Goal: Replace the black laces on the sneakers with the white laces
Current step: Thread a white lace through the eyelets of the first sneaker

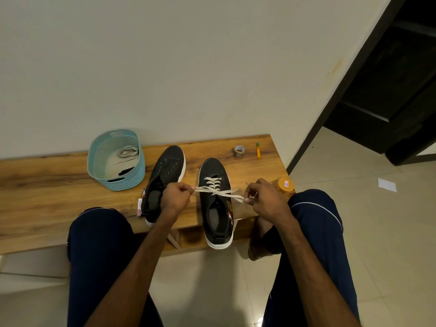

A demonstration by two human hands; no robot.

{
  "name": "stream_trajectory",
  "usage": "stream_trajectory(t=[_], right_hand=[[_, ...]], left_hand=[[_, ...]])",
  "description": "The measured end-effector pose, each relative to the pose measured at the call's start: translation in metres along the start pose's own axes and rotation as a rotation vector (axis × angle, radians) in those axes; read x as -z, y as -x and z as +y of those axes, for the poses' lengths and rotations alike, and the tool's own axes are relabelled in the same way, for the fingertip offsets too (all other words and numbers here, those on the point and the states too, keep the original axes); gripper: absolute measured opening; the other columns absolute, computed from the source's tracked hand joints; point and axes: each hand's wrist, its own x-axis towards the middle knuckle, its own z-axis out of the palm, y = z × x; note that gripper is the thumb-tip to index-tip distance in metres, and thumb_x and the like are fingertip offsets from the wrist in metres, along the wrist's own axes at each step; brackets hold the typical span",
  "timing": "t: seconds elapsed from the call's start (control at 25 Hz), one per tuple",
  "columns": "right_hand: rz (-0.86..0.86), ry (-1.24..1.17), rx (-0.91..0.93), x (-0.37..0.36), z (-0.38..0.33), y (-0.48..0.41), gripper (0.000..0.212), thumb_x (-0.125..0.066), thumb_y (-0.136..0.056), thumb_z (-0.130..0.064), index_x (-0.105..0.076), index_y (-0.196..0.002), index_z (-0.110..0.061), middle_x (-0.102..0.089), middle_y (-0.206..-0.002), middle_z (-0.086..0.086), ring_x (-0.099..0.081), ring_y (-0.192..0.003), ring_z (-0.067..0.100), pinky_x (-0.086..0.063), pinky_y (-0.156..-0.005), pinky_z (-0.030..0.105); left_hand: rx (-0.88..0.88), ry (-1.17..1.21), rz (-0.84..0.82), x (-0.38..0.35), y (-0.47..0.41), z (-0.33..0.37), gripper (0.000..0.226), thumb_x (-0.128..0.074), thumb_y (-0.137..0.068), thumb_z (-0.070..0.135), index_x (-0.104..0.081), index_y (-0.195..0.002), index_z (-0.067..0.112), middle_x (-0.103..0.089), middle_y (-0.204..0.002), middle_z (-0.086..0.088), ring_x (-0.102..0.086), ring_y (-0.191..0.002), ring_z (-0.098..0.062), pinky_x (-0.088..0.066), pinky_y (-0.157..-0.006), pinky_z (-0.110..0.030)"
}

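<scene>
Two black sneakers with white soles stand on the wooden bench (47, 185). The right sneaker (215, 204) carries a white lace (213, 184) crossed through its eyelets. My left hand (177, 197) pinches one end of that lace, and my right hand (262, 197) pinches the other end, pulled out to either side over the shoe. The left sneaker (165, 175) has bare eyelets with no lace. A second white lace (127, 152) lies coiled in the blue basket (125, 182), beside a dark lace (125, 171).
A tape roll (239, 151) and a yellow tube (258, 151) lie at the bench's far right. An orange-lidded jar (285, 185) stands by my right knee. A white wall rises behind the bench, and a dark doorway (389, 90) opens on the right.
</scene>
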Motion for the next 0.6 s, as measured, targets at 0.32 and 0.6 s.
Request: stream_trajectory(t=[0.32, 0.6], right_hand=[[-0.044, -0.059, 0.144, -0.024, -0.041, 0.005, 0.028, -0.061, -0.097, -0.025, -0.067, -0.124, -0.019, -0.067, -0.114, 0.004, -0.062, -0.101, 0.02, -0.05, -0.086, 0.037], [0.046, -0.033, -0.007, -0.038, -0.054, 0.006, 0.014, -0.065, -0.094, -0.028, -0.072, -0.097, -0.016, -0.071, -0.091, 0.003, -0.066, -0.083, 0.019, -0.051, -0.071, 0.033]], left_hand=[[-0.583, -0.396, -0.169, -0.018, 0.018, 0.008, 0.036, -0.057, -0.098, 0.024, -0.059, -0.134, 0.032, -0.056, -0.14, 0.007, -0.052, -0.128, -0.013, -0.045, -0.105, -0.036], [-0.418, -0.448, 0.019, -0.01, 0.038, 0.023, 0.019, -0.071, -0.085, 0.046, -0.071, -0.093, 0.028, -0.071, -0.083, 0.015, -0.064, -0.073, 0.0, -0.043, -0.059, -0.02]])
